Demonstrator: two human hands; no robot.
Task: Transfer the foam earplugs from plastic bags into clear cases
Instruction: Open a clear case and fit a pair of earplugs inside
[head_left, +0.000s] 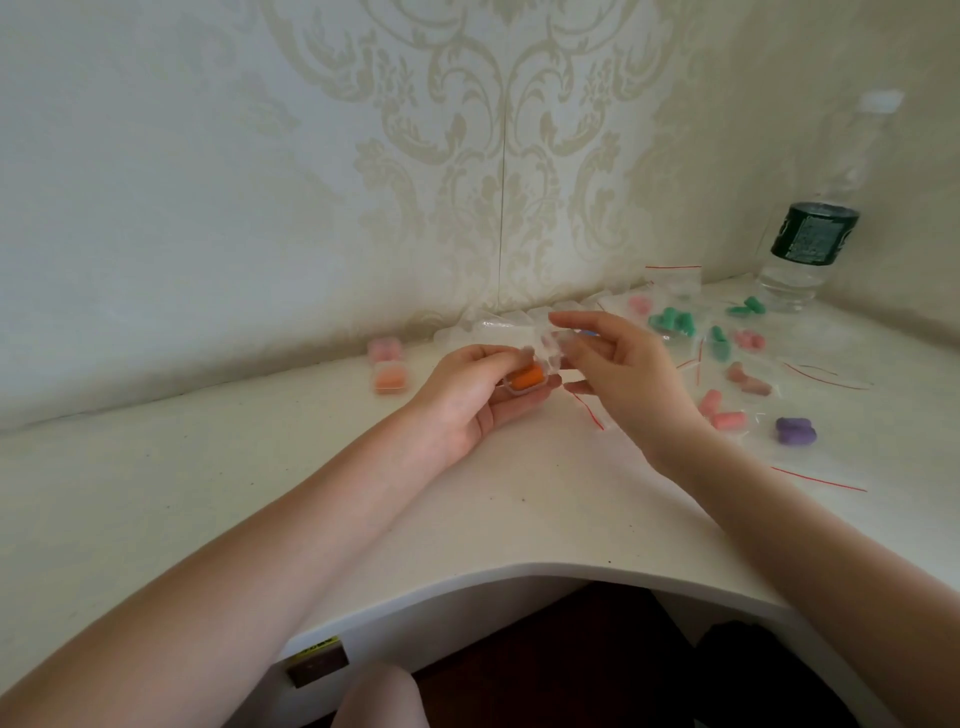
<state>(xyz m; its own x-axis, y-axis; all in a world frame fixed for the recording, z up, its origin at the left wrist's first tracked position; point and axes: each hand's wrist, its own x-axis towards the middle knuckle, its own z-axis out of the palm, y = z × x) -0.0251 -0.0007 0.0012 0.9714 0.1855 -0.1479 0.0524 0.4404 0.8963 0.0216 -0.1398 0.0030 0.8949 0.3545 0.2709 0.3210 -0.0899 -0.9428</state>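
Observation:
My left hand (480, 392) grips a small clear case (540, 375) that holds orange earplugs (525, 376). My right hand (621, 371) is just right of it, its fingertips at the case's raised clear lid. Two filled cases lie at the back left, one with pink plugs (385, 349) and one with orange plugs (390, 378). To the right, several small plastic bags hold green earplugs (674, 319), pink earplugs (727, 415) and purple earplugs (796, 430).
A clear water bottle (815, 234) with a dark green label stands at the back right corner. Empty red-striped bags (587, 410) lie under my right wrist. Patterned walls close the white desk (260, 467) behind and on the right.

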